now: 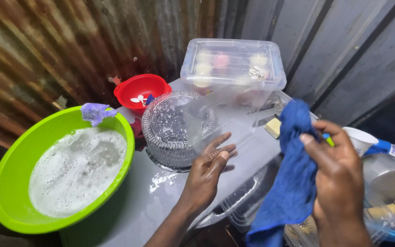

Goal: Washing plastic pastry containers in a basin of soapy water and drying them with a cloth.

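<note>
Right hand [339, 178], lower right: grip closed on a blue cloth [291, 183]. Left hand [206, 171], centre: we hold a clear plastic lid [216, 116] on flat fingers, loosely. Wet desk [156, 196]; we judge the lid may slip toward the domed container [172, 128] or the green basin [12, 192].

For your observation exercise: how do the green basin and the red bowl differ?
The green basin is much larger than the red bowl. The green basin holds foamy water; the red bowl holds a small white object. A purple scrubber sits on the green basin's rim, none on the red bowl's. Both are round plastic.
</note>
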